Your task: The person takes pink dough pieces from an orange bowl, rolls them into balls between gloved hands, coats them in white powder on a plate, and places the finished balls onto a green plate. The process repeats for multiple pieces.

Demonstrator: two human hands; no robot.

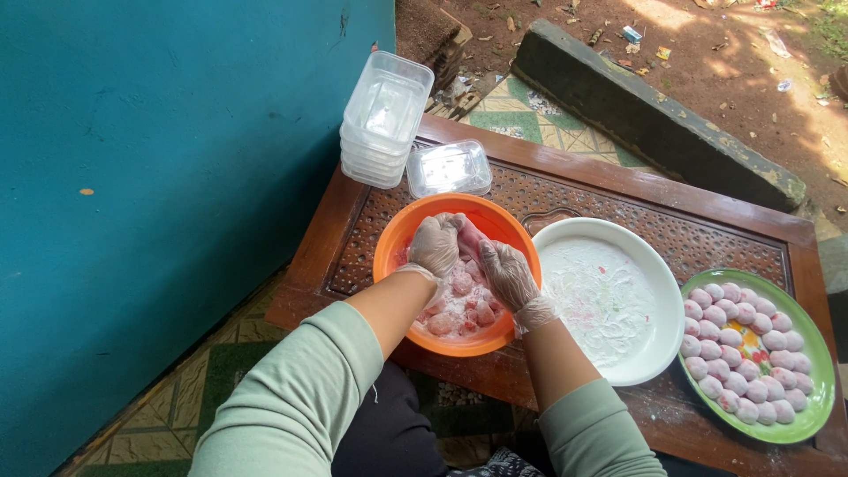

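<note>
Both my hands wear clear plastic gloves and work over an orange bowl (pixel 396 238) holding several pink, flour-dusted dough pieces (pixel 459 305). My left hand (pixel 435 245) and my right hand (pixel 506 274) together pinch a pink piece of dough (pixel 469 237) between their fingers, above the bowl's middle. My sleeves are pale green.
A white bowl (pixel 658 353) dusted with flour sits right of the orange one. A green plate (pixel 817 415) with several pink dough balls (pixel 746 353) lies far right. Stacked clear plastic boxes (pixel 386 115) and a lid (pixel 449 168) stand at the wooden table's (pixel 689 221) back left. A teal wall (pixel 159 177) stands on the left.
</note>
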